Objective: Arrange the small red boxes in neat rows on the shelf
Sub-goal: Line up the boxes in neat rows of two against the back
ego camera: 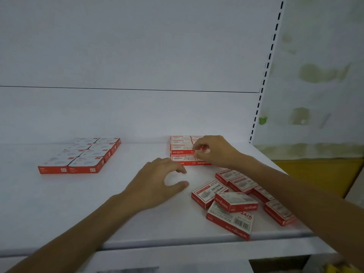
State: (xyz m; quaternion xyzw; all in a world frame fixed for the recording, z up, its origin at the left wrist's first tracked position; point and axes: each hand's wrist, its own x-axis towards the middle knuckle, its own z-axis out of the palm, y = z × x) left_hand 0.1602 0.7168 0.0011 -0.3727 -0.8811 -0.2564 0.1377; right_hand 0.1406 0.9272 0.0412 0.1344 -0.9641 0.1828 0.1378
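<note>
shelf: white shelf [98, 203], and I'm placing everything off the right block of small red boxes on it
right block: [180, 141] tidy rows of red-and-white boxes lying flat, edges touching, pushed up near the back panel. The far side of it is hidden under a hand, so no idea how many columns it has
right hand: [214, 150] sits right on top of the right block, wrist coming in from the front right. Thumb and fingertips are pinched on the end of one box
pinched box: [182, 148] third row back in the right block, red side with white lettering facing front, looks a bit raised compared to the row in front of it
left hand: [155, 184] just in front of the right block and a little left of it, over bare shelf. Fingers and thumb loosely curved into a C, nothing in it
loose pile: [235, 201] in front of the right block and off to its right, near the shelf's front lip. Boxes at all angles, a couple leaning on each other, one showing a barcode
left block: [82, 156] well to the left of the right block, two columns by four rows, neat and flat
slotted post: [266, 71] behind and right of the right block, upright with black slots
</note>
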